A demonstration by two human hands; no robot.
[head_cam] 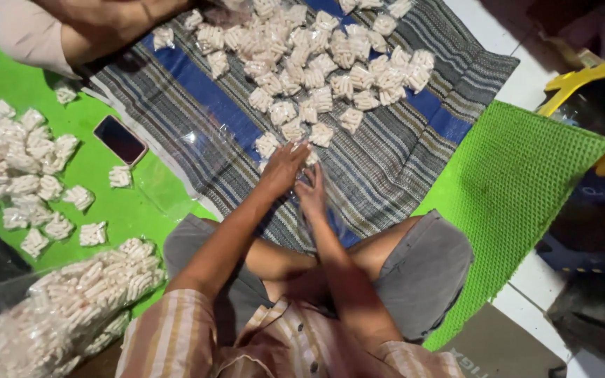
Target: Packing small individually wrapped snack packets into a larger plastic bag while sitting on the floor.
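Observation:
I sit cross-legged on a blue and grey striped cloth (400,150). My left hand (283,168) and my right hand (311,192) are stretched out together over the cloth, fingers apart, touching a small clear packet of white snack sticks (310,158) at the near edge of a pile. The pile of several such small packets (316,63) spreads across the far part of the cloth. How firmly either hand holds the packet is unclear.
A green mat (509,182) lies under the cloth. More small packets (15,175) and a dark phone (120,139) lie on the left. A big clear bag of white sticks (71,297) sits near left. Another person's arm (99,28) is top left. A yellow object (589,77) stands right.

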